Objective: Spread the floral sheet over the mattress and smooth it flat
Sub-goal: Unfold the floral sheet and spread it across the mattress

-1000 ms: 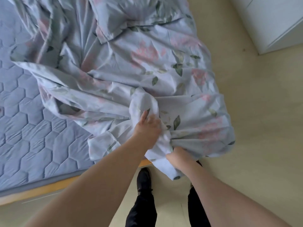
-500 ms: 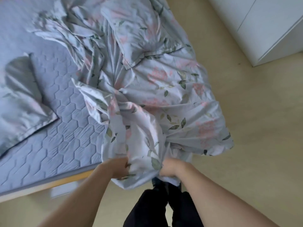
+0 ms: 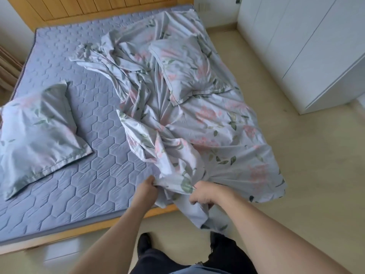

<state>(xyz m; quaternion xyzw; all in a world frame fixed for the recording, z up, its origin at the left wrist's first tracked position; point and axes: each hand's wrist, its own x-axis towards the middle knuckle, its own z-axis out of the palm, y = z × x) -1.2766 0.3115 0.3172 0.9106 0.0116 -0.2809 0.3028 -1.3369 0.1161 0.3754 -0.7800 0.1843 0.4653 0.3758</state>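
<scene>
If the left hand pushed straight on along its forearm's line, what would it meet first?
Most likely the bunched floral sheet that the left hand already grips, heaped just ahead over the mattress. Depth is hard to judge from this view.

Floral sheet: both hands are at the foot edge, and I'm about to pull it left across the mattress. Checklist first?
1. Left hand grips floral sheet: ok.
2. Right hand grips it: ok.
3. Sheet lies flat: not ok, bunched on the right half.
4. Pillow off the sheet: not ok, it rests on it.
5. Left pillow clear of the path: not ok, it lies on bare mattress.
6. True corner in hand: cannot tell.
</scene>
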